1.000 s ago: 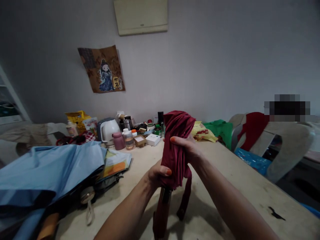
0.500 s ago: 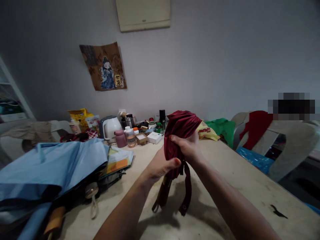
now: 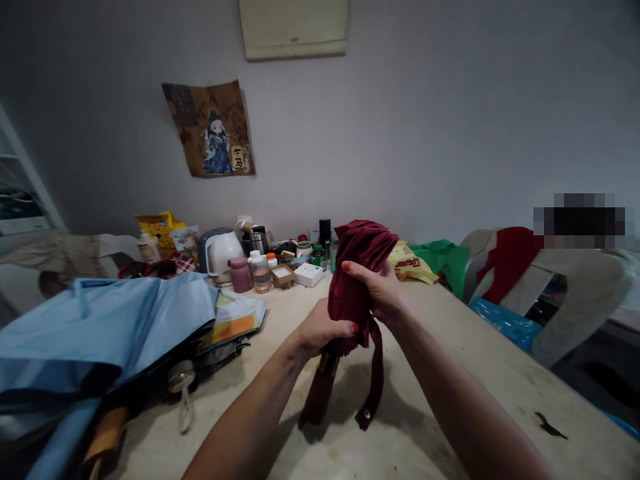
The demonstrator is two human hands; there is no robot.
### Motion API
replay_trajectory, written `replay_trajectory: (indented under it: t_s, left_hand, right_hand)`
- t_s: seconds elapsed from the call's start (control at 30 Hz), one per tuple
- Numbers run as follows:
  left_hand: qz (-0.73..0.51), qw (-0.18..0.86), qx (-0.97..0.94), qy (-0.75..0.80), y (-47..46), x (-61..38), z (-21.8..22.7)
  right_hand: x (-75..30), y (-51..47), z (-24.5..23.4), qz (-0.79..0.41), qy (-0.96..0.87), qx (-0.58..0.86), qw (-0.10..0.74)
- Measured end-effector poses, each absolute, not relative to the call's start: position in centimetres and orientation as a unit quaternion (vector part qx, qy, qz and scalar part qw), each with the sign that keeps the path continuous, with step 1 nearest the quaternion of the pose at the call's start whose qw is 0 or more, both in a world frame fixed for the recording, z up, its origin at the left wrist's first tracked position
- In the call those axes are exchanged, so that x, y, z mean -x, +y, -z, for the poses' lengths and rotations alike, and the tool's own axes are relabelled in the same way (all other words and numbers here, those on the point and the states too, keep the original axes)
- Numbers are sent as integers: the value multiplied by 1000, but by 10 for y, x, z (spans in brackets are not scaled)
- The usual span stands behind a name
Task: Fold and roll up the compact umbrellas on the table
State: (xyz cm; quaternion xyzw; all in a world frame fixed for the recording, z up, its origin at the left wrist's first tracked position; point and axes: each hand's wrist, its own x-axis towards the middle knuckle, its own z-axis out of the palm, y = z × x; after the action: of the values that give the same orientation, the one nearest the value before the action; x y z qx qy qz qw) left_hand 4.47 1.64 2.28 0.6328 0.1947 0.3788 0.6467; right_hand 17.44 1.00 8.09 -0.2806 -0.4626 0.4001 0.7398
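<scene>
A dark red folding umbrella (image 3: 356, 293) is held up over the table, its canopy bunched around the shaft and its brown handle (image 3: 319, 393) pointing down towards me. My left hand (image 3: 325, 328) grips the lower canopy, thumb across the front. Higher up on the right side, my right hand (image 3: 379, 288) is wrapped round the cloth with its thumb pressed on the folds. From the canopy's lower edge hangs a loose closing strap (image 3: 376, 373) with a metal snap near its end. Most fingers of both hands are hidden behind the cloth.
Light blue umbrellas (image 3: 145, 320) lie on the left of the table (image 3: 435, 400), with a wooden handle (image 3: 106, 437) near me. Along the wall stand a white kettle (image 3: 225, 255), a pink jar (image 3: 241, 275) and a small white box (image 3: 309, 275). A person sits beyond the chairs at right.
The canopy looks squeezed narrower between my hands. The umbrella's handle has swung slightly to the left, and the strap's snap now faces me.
</scene>
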Motion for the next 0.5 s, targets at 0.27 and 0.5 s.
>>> replay_trajectory:
  t_s: [0.27,0.5]
  left_hand:
    - [-442,617,-610,228,28,-27,-33]
    - [-435,523,-654,330,24,-31,-43]
  right_hand:
    - [-192,-3,-64,-509,-547,356,561]
    - [-221,-43,-65,-484,-618,452,423]
